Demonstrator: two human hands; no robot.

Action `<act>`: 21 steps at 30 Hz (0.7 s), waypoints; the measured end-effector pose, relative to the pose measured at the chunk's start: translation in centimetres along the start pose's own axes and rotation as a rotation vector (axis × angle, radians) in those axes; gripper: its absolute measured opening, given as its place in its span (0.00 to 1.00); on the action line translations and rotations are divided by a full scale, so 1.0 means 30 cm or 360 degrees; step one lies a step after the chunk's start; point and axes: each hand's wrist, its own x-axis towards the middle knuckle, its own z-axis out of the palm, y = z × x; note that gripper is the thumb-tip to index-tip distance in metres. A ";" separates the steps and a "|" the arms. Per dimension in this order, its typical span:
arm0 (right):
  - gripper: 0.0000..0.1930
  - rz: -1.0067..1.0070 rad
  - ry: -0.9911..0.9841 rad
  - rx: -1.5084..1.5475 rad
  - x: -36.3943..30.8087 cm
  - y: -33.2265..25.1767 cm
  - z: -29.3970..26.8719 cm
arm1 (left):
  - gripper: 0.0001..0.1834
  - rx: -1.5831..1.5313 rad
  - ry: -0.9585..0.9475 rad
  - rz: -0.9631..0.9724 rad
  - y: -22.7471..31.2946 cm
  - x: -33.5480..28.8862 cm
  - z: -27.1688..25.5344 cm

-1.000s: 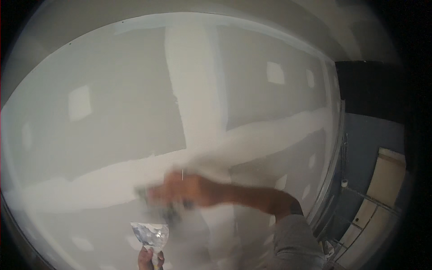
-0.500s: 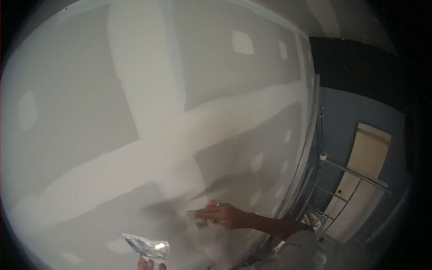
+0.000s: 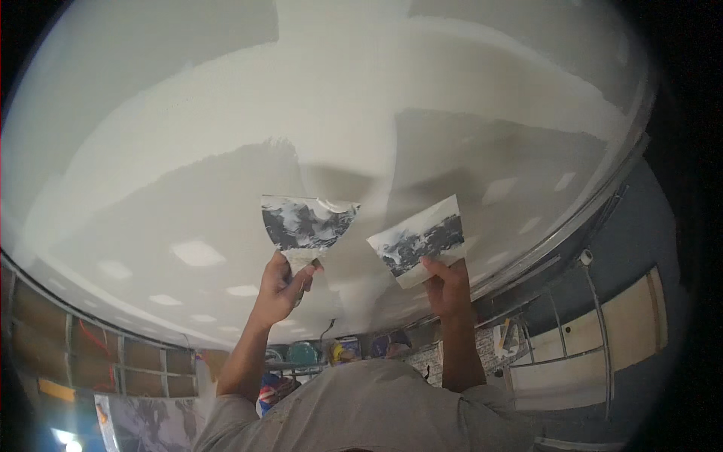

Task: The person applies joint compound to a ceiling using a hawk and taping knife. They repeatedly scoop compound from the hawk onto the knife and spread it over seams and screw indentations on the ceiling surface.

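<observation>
Upright in my left hand [image 3: 282, 290] is a wide taping knife [image 3: 309, 222] with a flared blade, its fingers wrapped round the handle. White joint compound streaks the blade, with a pale lump at its top edge. My right hand [image 3: 449, 288] grips a second, squarer putty knife [image 3: 420, 237], tilted and also smeared with compound; the thumb lies on its lower part. The two blades are apart, side by side in front of the grey drywall [image 3: 199, 188]. Broad pale bands of joint compound [image 3: 339, 98] cross on that wall. Whether either blade touches the wall, I cannot tell.
At the right stands a metal frame [image 3: 599, 331] in front of a pale panel [image 3: 633, 331]. Lower left shows open stud framing [image 3: 143, 365] and a bright lamp [image 3: 71, 444]. Beyond my shirt are a teal round container [image 3: 303, 354] and several other items.
My view has swung down from the wall. My right hand, low against the wall before, now holds its putty knife up beside the left one. The left knife shows higher in view.
</observation>
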 end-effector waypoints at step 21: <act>0.23 0.0213 -0.0362 -0.0226 -0.117 -0.120 -0.051 | 0.08 0.0893 -0.0307 0.0252 0.122 -0.319 0.178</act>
